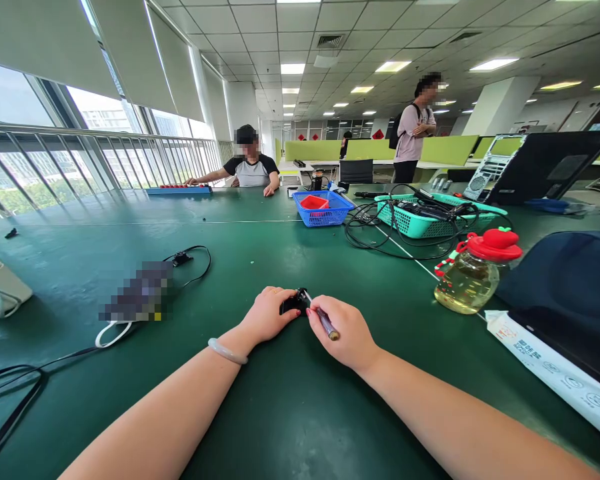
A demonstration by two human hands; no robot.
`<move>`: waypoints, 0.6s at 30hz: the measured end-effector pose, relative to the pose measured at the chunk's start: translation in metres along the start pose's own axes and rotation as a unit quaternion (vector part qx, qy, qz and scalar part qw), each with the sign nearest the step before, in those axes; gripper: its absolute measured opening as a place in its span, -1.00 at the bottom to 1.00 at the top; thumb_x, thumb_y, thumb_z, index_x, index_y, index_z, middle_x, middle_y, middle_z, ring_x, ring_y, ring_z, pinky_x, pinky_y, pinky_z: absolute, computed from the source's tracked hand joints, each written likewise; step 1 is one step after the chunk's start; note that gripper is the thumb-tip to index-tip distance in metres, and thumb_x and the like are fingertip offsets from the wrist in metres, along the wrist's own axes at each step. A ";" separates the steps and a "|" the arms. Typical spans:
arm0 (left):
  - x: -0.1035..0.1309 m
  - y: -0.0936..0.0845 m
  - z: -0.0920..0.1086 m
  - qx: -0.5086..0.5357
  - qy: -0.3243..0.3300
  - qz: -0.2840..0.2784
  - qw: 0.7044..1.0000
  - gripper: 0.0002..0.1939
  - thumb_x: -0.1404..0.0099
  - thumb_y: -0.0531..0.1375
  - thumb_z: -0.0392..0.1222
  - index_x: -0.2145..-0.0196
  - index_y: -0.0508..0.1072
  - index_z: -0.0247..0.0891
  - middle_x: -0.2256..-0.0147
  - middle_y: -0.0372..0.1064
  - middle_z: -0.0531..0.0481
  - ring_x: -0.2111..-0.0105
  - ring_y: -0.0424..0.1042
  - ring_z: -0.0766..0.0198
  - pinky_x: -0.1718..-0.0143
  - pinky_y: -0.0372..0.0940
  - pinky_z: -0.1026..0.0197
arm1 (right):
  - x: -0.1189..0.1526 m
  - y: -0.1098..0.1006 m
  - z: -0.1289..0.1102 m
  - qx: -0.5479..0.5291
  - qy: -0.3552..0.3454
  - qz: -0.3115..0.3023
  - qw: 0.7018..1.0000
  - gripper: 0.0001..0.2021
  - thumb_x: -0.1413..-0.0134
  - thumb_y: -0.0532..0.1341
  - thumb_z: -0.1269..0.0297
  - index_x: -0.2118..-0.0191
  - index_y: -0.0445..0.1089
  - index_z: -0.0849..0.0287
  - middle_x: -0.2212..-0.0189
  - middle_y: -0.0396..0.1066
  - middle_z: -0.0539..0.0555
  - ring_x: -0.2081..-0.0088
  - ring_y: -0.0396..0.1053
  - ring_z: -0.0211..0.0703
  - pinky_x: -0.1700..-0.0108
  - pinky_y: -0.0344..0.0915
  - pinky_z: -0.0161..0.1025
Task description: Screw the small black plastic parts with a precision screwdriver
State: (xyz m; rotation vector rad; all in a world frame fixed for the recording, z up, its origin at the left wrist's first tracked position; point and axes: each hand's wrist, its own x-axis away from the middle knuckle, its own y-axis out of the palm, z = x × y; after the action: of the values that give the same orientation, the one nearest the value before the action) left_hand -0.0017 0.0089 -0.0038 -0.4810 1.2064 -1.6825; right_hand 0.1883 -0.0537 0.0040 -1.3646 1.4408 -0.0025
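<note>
On the green tabletop in front of me, my left hand is closed on a small black part, holding it against the table. What kind of part it is cannot be made out, since my fingers cover some of it. My right hand grips a slim screwdriver with a dark handle and a brass-coloured end. Its thin metal shaft slants away from me, and the tip meets the black part or lies right by it. A pale bangle circles my left wrist.
Ahead are a blue basket with a red tray inside and a teal basket heaped with black cables. To the right stand a red-lidded jar and a white box. A lanyard lies left. A person sits opposite; another stands behind.
</note>
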 end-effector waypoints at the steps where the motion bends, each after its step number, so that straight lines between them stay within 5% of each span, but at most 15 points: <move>1: 0.000 0.000 0.000 0.001 0.004 0.001 1.000 -0.62 -0.28 0.24 -0.08 -0.05 0.49 -0.14 0.05 0.51 -0.07 -0.06 0.36 0.00 -0.14 0.25 -0.02 | -0.001 0.001 0.003 -0.011 0.015 -0.003 1.000 -0.83 -0.26 0.07 0.31 0.36 0.31 0.12 0.48 0.39 -0.01 0.47 0.31 -0.25 0.38 0.19 -0.32; 7: 0.000 0.000 -0.001 -0.006 0.020 -0.001 1.000 -0.63 -0.28 0.22 -0.10 -0.05 0.48 -0.11 0.03 0.51 -0.05 -0.06 0.36 0.02 -0.15 0.25 -0.05 | -0.005 0.011 0.026 -0.119 0.163 0.014 0.979 -0.88 -0.10 0.18 0.21 0.29 0.42 0.10 0.34 0.47 0.05 0.36 0.38 -0.16 0.28 0.30 -0.24; 12: 0.001 0.000 -0.001 -0.005 0.018 -0.002 1.000 -0.55 -0.23 0.27 -0.08 -0.08 0.46 -0.11 0.02 0.50 -0.06 -0.08 0.36 -0.01 -0.16 0.26 -0.06 | -0.009 0.012 0.036 -0.267 0.293 0.088 0.914 -0.72 -0.07 0.19 0.02 0.25 0.44 0.11 0.44 0.40 0.02 0.50 0.29 -0.21 0.39 0.27 -0.23; 15: 0.001 -0.001 0.000 -0.005 0.018 -0.002 1.000 -0.56 -0.21 0.29 -0.09 -0.06 0.47 -0.10 0.02 0.51 -0.06 -0.08 0.36 -0.01 -0.15 0.28 -0.05 | -0.009 0.010 0.035 -0.312 0.310 0.114 0.891 -0.66 -0.13 0.15 -0.07 0.35 0.41 0.12 0.57 0.27 -0.05 0.56 0.20 -0.25 0.47 0.20 -0.26; 18: 0.001 -0.001 0.001 -0.007 0.021 -0.009 1.000 -0.58 -0.22 0.29 -0.11 -0.06 0.47 -0.10 0.04 0.52 -0.05 -0.06 0.37 0.00 -0.14 0.28 -0.05 | -0.006 0.010 0.032 -0.306 0.299 0.105 0.898 -0.59 -0.16 0.11 -0.15 0.43 0.37 0.12 0.64 0.16 -0.08 0.59 0.14 -0.26 0.52 0.12 -0.27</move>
State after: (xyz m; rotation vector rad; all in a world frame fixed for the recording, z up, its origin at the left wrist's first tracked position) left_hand -0.0018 0.0075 -0.0023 -0.4692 1.2490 -1.7074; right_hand 0.2014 -0.0257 -0.0107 -1.7985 2.2335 0.2035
